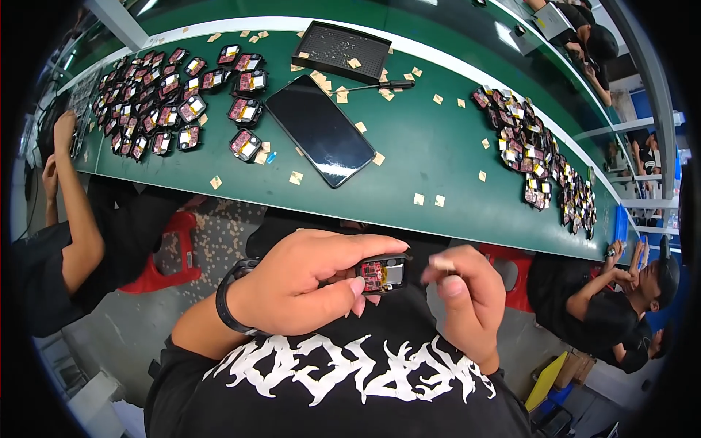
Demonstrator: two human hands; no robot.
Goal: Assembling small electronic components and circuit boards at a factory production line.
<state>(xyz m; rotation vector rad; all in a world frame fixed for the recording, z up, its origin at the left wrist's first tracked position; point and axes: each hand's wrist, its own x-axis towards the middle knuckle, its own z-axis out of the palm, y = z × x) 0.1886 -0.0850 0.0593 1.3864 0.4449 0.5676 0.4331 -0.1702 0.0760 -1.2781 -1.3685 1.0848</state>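
Module (382,274) held near the chest, below the green table (431,153).
Far on the table lie a dark tablet (320,130), a black tray (341,50) holding a few tan scraps (353,63), and module heaps left (157,98) and right (537,164). Left hand (307,281) fingers clamp the module; right hand (467,299) pinches a tan scrap (440,263).

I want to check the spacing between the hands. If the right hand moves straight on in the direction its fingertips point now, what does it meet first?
The right hand points left, toward the small electronic module pinched in the left hand. It would probably meet that module first, though depth is hard to judge.
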